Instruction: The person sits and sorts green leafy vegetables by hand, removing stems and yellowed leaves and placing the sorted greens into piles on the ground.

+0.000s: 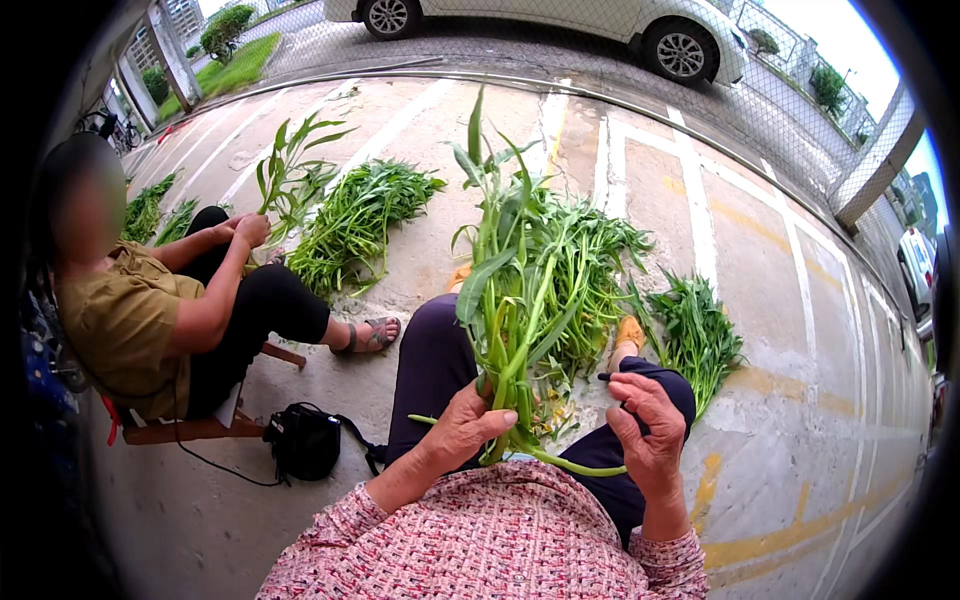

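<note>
My left hand (pixel 469 424) is closed around a bunch of water spinach (pixel 514 352), held upright over my lap with the leafy tops pointing away from me. One loose pale-green stem (pixel 581 469) sticks out below the bunch towards the right. My right hand (pixel 649 427) is raised beside it, near my right knee, with the fingers bent and apart from the bunch. A small dark object (pixel 604 376) shows at its fingertips; whether it is held or worn is unclear. Beyond the bunch, a larger heap of water spinach (pixel 592 262) lies on the concrete between my feet.
Another pile of water spinach (pixel 697 330) lies to the right, and one (pixel 360 217) to the left. At the left a seated person (pixel 142 315) holds stems (pixel 289 172). A black bag (pixel 304 442) rests by their wooden stool (pixel 195 431). A chain-link fence (pixel 525 52) runs beyond.
</note>
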`<state>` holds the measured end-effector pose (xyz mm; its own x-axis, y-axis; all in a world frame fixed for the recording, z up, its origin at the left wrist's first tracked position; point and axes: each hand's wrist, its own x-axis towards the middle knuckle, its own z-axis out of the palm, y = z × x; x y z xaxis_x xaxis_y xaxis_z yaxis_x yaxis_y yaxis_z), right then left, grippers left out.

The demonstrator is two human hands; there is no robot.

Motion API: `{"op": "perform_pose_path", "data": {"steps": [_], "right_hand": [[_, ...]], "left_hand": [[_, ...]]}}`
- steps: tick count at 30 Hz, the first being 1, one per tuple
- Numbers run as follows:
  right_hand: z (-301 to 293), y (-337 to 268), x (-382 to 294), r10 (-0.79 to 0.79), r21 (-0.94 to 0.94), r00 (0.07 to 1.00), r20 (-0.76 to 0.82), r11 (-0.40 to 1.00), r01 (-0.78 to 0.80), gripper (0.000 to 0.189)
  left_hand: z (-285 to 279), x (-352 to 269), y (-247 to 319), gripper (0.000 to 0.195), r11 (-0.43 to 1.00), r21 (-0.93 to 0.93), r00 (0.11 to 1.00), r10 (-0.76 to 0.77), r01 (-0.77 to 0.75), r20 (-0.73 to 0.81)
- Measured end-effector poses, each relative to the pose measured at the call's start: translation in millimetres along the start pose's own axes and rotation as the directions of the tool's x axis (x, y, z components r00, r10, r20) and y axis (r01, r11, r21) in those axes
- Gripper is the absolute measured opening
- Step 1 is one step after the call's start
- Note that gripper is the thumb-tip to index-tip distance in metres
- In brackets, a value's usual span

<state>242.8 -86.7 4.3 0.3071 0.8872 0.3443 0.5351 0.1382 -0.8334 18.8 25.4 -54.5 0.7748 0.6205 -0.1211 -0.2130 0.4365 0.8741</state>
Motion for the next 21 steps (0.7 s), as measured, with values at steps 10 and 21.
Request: {"op": "perform_pose_path", "data": {"steps": [10,21], "right_hand": [[12,-15,74,-0.399,-0.316,0.904,0.156,0.847,0.428,0.033],[41,8,96,-0.364,-0.365,0.889,0.278,0.816,0.449,0.019]], "left_hand": [[13,0,-3,0.047,0.989,0.122,0.992,-0.094,0.084,0.080],[21,-4,5,0.037,0.985,0.134,0.988,-0.121,0.108,0.093]]}}
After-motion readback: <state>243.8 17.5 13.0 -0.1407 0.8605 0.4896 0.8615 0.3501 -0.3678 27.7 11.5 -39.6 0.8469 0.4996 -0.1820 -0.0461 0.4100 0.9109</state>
